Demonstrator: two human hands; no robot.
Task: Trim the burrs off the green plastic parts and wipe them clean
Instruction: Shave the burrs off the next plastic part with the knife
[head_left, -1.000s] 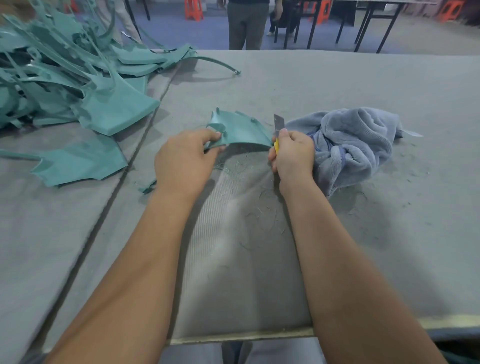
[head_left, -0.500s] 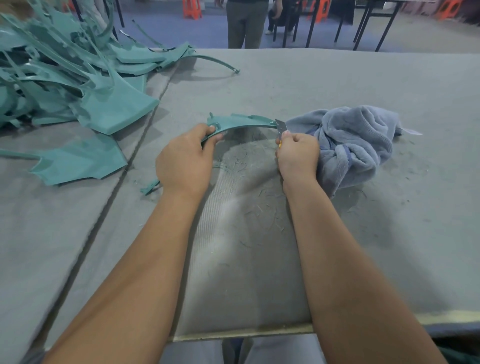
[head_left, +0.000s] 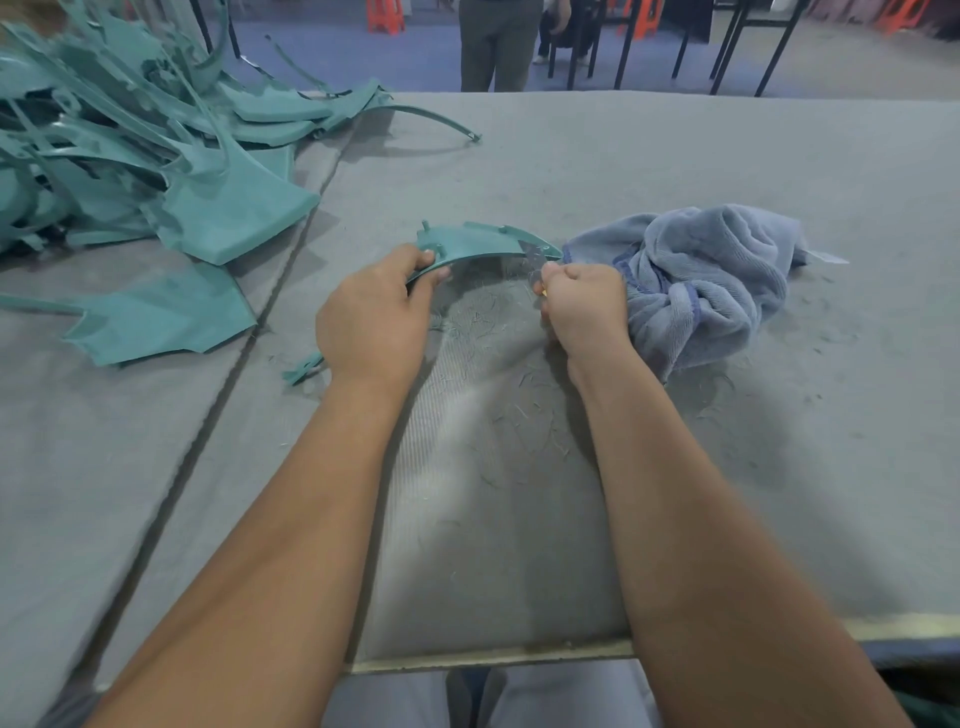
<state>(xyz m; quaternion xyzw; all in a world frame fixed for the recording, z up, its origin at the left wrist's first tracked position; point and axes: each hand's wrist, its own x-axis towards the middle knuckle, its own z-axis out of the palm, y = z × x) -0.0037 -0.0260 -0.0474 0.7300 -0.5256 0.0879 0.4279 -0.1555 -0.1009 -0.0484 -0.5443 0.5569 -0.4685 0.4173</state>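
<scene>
Left hand (head_left: 371, 317) pinches part (head_left: 470, 243); right hand (head_left: 582, 301) fisted round knife (head_left: 535, 257), seemingly at edge; slip could gouge.

A workshop floor seen past a broad grey-covered table

The table (head_left: 675, 156) is covered in grey felt-like cloth, with a seam running from near left to far centre and a pale edge strip along its near side. Beyond its far edge lies a blue floor (head_left: 332, 47), turning grey to the far right. A person's legs (head_left: 496, 44) in dark trousers stand at far centre. Black metal table legs (head_left: 737, 41) rise at far right, and orange plastic stools (head_left: 385, 14) stand along the far side. The light is soft and even.
</scene>
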